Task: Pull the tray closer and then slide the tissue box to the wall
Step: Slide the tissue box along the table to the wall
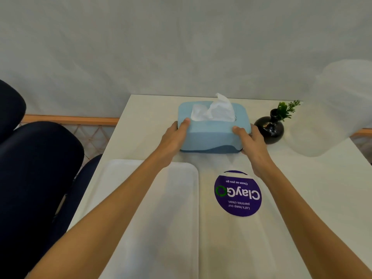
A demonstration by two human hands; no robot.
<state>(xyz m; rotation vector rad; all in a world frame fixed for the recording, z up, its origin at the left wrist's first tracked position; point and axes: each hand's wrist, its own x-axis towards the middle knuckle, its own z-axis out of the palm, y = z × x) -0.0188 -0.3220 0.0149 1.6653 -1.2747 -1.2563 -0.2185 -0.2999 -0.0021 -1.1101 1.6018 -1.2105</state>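
Observation:
A light blue tissue box (pixel 211 135) with white tissue sticking out of its top stands near the far end of the white table (pixel 302 198), a short way from the grey wall (pixel 181 47). My left hand (pixel 175 137) grips the box's left end and my right hand (pixel 251 143) grips its right end. The white tray (pixel 177 198) lies close to me on the left half of the table, partly under my left forearm.
A black vase (pixel 269 127) with a green sprig stands just right of the box. A round purple sticker (pixel 237 194) is on the table to the right of the tray. Dark blue chairs (pixel 40 168) sit left of the table. A blurred white patch covers the right edge.

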